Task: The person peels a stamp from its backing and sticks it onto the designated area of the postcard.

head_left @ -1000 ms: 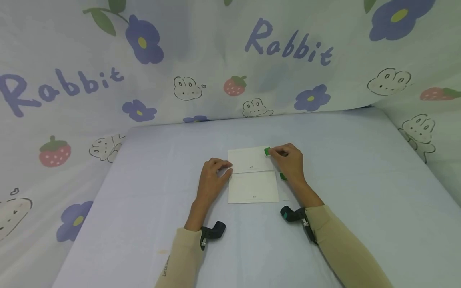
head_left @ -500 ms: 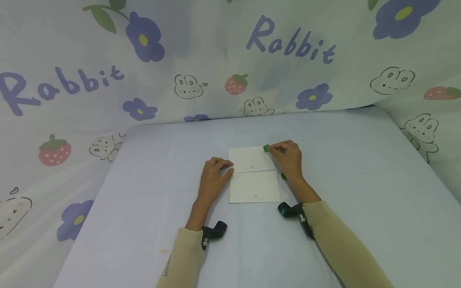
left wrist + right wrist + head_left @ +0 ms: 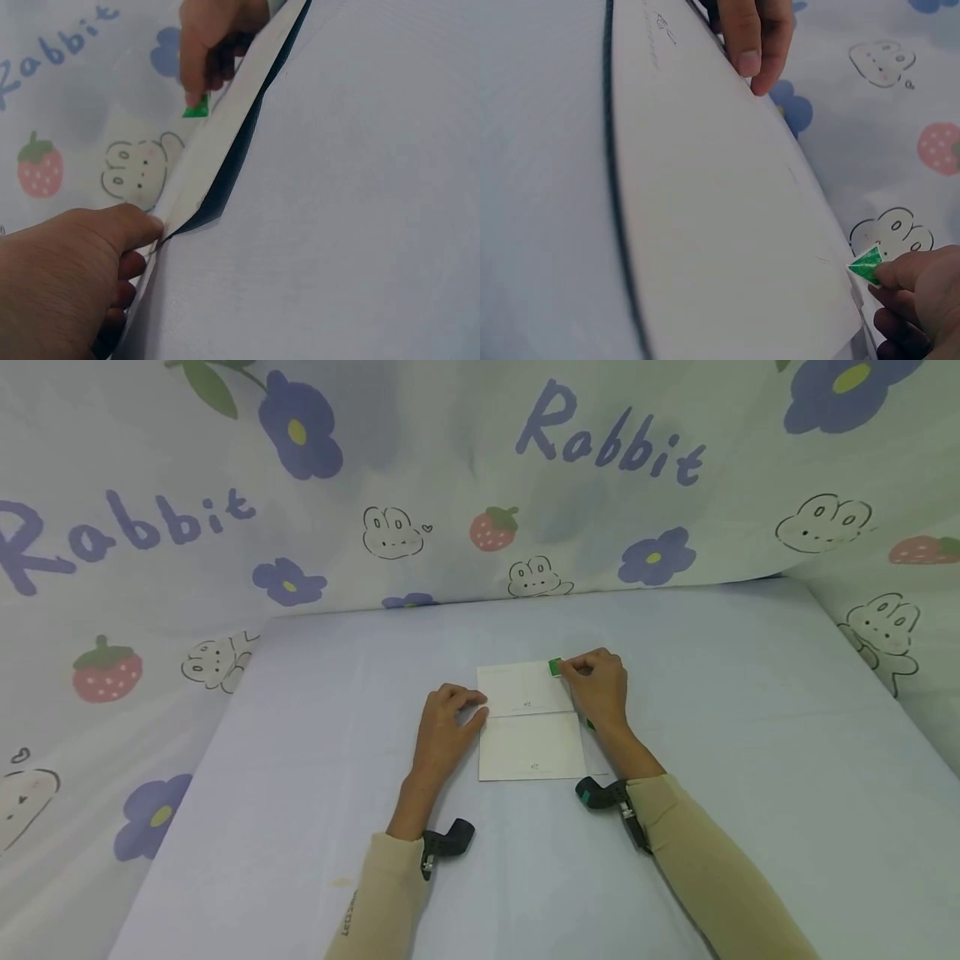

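Observation:
A cream card with a crease across its middle (image 3: 531,747) lies open in front of me, a small printed mark on each half. Its underside looks dark in the left wrist view. My left hand (image 3: 442,731) holds the card's left edge near the crease, thumb on top and fingers curled below. At the card's far right corner, my right hand (image 3: 600,689) pinches a small green sticker-like piece (image 3: 868,264) with a pale border. The green piece is over the corner; whether it is stuck down I cannot tell.
Another green bit (image 3: 591,724) shows beside the card, partly hidden by the right wrist. A thin pale sheet edge (image 3: 597,773) lies at the card's near right. Behind the white table (image 3: 300,693) hangs a printed cloth (image 3: 435,460).
My right hand, pinching the green piece, has shifted slightly away and left along the card's far right corner. My left hand keeps its place at the card. The head view has tilted slightly.

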Motion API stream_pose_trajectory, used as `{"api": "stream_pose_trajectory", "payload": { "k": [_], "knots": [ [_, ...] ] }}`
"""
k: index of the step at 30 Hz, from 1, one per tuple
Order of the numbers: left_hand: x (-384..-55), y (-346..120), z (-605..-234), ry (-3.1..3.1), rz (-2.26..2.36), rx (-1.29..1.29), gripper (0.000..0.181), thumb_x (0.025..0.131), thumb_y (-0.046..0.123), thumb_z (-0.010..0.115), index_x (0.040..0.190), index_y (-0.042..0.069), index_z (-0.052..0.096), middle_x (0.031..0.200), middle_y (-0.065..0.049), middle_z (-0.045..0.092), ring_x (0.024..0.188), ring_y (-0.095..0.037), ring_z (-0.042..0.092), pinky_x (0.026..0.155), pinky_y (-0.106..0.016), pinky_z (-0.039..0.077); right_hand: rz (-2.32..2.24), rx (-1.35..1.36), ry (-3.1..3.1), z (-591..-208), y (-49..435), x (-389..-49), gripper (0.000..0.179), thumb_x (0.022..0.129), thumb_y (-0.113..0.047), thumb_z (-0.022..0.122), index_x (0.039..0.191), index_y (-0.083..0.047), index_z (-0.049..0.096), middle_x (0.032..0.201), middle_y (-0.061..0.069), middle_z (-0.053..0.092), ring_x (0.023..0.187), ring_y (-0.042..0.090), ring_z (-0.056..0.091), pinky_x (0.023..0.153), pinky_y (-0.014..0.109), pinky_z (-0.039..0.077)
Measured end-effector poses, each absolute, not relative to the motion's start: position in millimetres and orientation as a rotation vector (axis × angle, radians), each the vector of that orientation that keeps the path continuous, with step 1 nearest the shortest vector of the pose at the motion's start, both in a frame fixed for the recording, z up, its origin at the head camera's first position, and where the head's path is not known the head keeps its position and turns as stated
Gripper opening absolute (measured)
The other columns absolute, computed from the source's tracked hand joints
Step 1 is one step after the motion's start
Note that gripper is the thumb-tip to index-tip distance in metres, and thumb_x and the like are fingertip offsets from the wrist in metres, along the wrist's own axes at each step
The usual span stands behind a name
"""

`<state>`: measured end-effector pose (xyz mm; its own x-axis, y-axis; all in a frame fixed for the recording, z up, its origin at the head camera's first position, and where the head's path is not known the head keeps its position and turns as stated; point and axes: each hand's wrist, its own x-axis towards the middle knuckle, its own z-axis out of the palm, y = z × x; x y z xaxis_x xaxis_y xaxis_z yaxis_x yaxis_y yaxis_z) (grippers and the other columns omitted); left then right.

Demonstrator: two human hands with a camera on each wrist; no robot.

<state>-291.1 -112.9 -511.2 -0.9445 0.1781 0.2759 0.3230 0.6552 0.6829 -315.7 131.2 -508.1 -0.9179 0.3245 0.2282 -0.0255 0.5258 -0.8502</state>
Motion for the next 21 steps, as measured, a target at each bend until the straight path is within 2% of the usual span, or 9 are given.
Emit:
{"api": "stream_pose_trajectory", "payload": {
  "k": [11,16,21],
  "knots": [
    [-291.6,-112.1,-511.2,-2.665,-1.151,-0.425,0.015,0.09,0.015,0.077,0.105,0.011,0.076,0.107,-0.002,0.062,0.096,-0.022,0.052,0.083,-0.034,0.043,1.175,-0.206,-2.49,-508.2,127.9,-316.1,0.018,0.089,-0.019,0.076,0.09,0.0,0.076,0.097,0.012,0.064,0.097,0.03,0.054,0.086,0.046,0.041],
    [-291.2,-111.6,-509.9,-2.666,-1.138,-0.431,0.015,0.09,0.015,0.077,0.105,0.01,0.076,0.107,-0.003,0.062,0.097,-0.022,0.052,0.083,-0.034,0.043,1.164,-0.201,-2.504,-509.8,128.2,-318.2,0.018,0.089,-0.019,0.076,0.091,-0.001,0.076,0.099,0.013,0.064,0.1,0.031,0.053,0.088,0.047,0.04],
    [-291.6,-111.9,-510.1,-2.668,-1.127,-0.44,0.015,0.091,0.015,0.077,0.105,0.011,0.075,0.107,-0.003,0.062,0.097,-0.022,0.052,0.083,-0.034,0.043,1.145,-0.175,-2.527,-511.6,129.2,-319.5,0.017,0.088,-0.019,0.077,0.09,-0.002,0.076,0.102,0.013,0.063,0.103,0.032,0.053,0.095,0.049,0.037]
  ]
}}
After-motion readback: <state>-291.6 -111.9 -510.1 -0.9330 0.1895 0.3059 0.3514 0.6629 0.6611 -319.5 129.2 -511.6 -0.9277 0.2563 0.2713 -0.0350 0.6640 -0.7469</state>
